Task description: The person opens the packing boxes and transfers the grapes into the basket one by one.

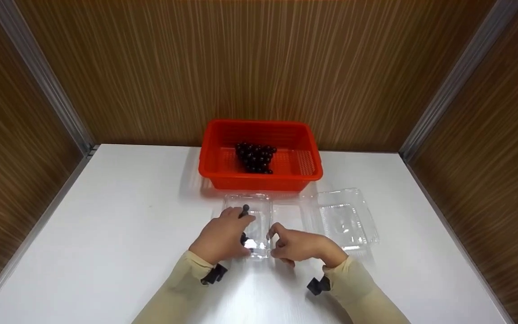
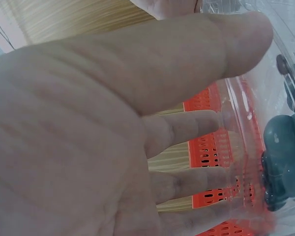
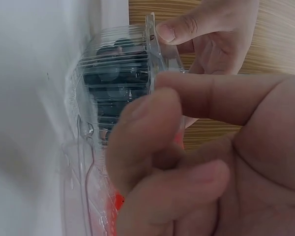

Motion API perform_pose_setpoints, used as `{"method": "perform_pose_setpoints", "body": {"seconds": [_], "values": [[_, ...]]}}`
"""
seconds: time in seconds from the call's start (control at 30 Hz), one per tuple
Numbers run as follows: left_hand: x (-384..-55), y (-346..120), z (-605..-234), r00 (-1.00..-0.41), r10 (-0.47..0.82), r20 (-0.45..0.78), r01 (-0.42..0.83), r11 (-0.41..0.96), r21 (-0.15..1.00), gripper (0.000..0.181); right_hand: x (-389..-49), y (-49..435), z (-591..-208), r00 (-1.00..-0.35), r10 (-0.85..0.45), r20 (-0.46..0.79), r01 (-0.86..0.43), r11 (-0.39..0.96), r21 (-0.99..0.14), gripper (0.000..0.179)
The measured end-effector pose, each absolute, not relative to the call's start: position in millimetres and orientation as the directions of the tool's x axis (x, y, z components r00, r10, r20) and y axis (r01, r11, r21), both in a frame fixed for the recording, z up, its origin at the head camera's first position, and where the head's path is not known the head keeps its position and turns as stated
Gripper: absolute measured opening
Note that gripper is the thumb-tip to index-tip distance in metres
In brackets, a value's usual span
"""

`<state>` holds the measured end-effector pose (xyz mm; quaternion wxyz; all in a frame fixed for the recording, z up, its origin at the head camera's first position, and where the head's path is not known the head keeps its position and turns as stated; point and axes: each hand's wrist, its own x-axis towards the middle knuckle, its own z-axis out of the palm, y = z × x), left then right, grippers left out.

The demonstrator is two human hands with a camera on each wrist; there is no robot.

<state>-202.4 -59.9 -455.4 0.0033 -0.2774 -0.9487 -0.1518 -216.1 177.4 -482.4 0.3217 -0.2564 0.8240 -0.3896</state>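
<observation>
A clear plastic clamshell box [image 1: 259,222] stands on the white table with dark grapes [image 3: 115,78] inside. My left hand [image 1: 223,236] holds its left side; in the left wrist view the thumb [image 2: 250,42] lies across the rim and the other fingers reach beyond it, seen partly through the plastic. My right hand [image 1: 299,245] is at the right side, its bent fingers gripping the rim. Curled fingers hide part of the box in the right wrist view. A second clear plastic piece [image 1: 346,220], wide and shallow, lies to the right.
Behind the box stands a red plastic basket [image 1: 259,182] holding a bunch of dark grapes [image 1: 255,157]. Wood-grain panels [image 1: 259,63] close off the back and both sides of the white table [image 1: 128,225].
</observation>
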Motion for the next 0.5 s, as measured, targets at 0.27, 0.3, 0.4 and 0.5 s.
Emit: {"method": "perform_pose_setpoints", "body": {"seconds": [0.27, 0.3, 0.4, 0.5], "values": [[-201.3, -57.7, -454.9, -0.855, 0.514, 0.073, 0.511, 0.809, 0.291, 0.076, -212.5, 173.8, -481.3, -0.681, -0.623, -0.386, -0.120, 0.614, -0.780, 0.031], [-201.2, -57.4, -454.9, -0.855, 0.513, 0.073, 0.511, 0.810, 0.287, 0.075, -212.3, 173.5, -480.9, -0.687, -0.612, -0.392, -0.115, 0.623, -0.773, 0.031], [-201.4, -56.7, -454.8, -0.856, 0.512, 0.071, 0.510, 0.813, 0.280, 0.075, -212.1, 173.3, -480.3, -0.696, -0.594, -0.404, -0.110, 0.644, -0.757, 0.031], [-201.5, -56.7, -454.9, -0.856, 0.512, 0.071, 0.509, 0.811, 0.288, 0.076, -212.8, 173.5, -480.0, -0.693, -0.589, -0.415, -0.106, 0.653, -0.750, 0.031]]}}
